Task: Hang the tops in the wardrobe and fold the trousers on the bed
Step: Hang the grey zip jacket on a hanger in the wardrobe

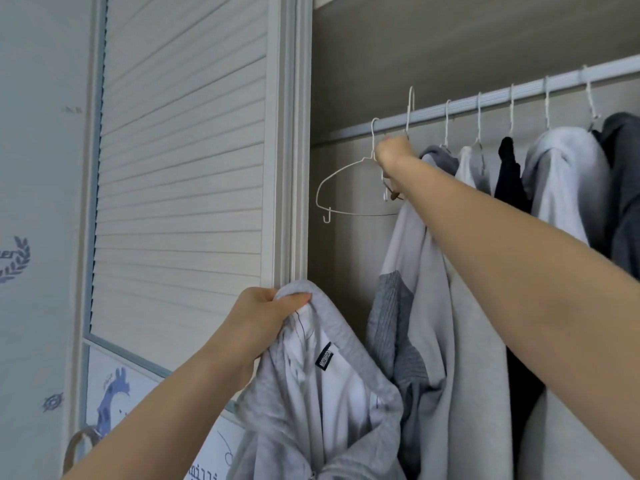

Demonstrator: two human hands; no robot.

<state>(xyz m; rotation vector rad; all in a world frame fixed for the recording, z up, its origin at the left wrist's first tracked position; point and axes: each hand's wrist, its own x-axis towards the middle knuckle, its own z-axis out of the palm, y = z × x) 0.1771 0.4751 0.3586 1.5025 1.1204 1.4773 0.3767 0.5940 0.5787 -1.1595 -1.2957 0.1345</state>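
Our left hand [265, 311] has its grip clenched on the collar of the grey hoodie [322, 386], which hangs below it beside the wardrobe's louvred door [183, 161]. Up and right, our right hand [393, 151] grips the neck of a white hanger [408, 112] whose hook stands above the rail [485, 100], an empty hanger [349, 188] just left of it. We'd lift the hook clear and keep the collar open.
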